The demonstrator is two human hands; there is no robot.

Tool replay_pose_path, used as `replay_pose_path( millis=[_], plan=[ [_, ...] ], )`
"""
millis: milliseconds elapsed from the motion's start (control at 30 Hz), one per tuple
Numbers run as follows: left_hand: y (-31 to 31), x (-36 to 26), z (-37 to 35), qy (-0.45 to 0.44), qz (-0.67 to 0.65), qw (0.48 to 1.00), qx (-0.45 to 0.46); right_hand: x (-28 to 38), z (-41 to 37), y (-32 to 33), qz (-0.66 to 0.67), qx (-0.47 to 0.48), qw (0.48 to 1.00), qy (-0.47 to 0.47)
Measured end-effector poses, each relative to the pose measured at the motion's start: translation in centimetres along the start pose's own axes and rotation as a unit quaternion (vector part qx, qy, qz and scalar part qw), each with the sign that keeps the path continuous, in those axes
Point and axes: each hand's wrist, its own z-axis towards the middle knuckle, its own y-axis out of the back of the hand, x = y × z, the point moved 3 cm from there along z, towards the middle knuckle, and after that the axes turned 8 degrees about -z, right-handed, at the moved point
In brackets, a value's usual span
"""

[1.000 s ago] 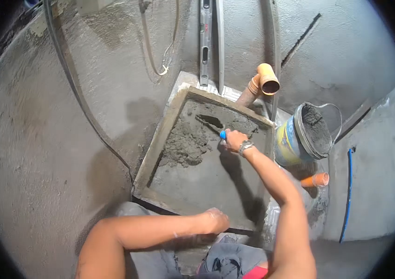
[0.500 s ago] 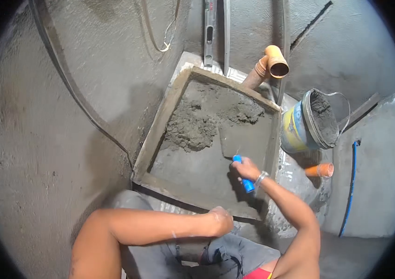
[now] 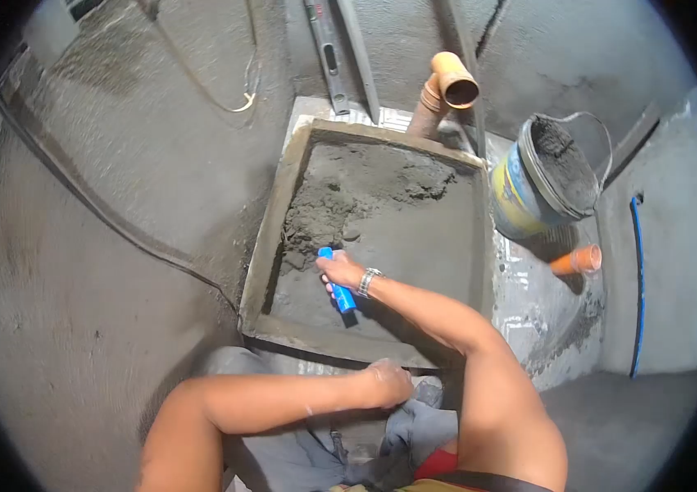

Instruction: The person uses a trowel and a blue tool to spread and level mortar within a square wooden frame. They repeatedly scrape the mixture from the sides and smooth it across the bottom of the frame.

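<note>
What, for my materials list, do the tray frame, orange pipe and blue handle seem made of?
Tray frame: probably wood, with rough, mortar-smeared plank edges. Orange pipe: likely PVC, smooth and uniform in colour. Blue handle, in right hand: seemingly plastic, bright and smooth.

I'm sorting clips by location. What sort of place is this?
Probably an unfinished bathroom on a building site: bare rendered walls, orange drain pipe stubs, a bucket of mortar, and the right hand holding a blue-handled tool over wet mortar.
</note>
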Motion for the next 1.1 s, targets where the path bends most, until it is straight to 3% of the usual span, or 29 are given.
replay_pose_path(
  millis=[233,567,700,900,1033,1100],
  plan=[
    [-0.9,2.0,1.1,0.024,0.004,0.999,0.044,1.0,-4.3,3.0,0.09,0.105,0.99,-0.022],
    [-0.1,2.1,0.8,0.05,-0.006,0.997,0.059,0.3,-13.3,9.3,0.141,0.044,0.988,-0.054],
    [1.4,1.1,0.1,0.063,0.005,0.995,0.072,1.1,-17.6,14.7,0.184,-0.029,0.981,-0.05],
    [0.5,1.9,-0.2,0.023,0.009,0.999,0.029,5.3,-24.8,25.7,0.244,-0.172,0.953,0.049],
    [0.7,1.7,-0.2,0.031,-0.002,0.998,0.049,10.0,-29.6,32.8,0.157,-0.39,0.902,0.099],
    [0.9,1.6,-0.2,0.033,-0.003,0.998,0.055,9.7,-29.6,37.8,0.009,-0.517,0.851,0.088]
  ],
)
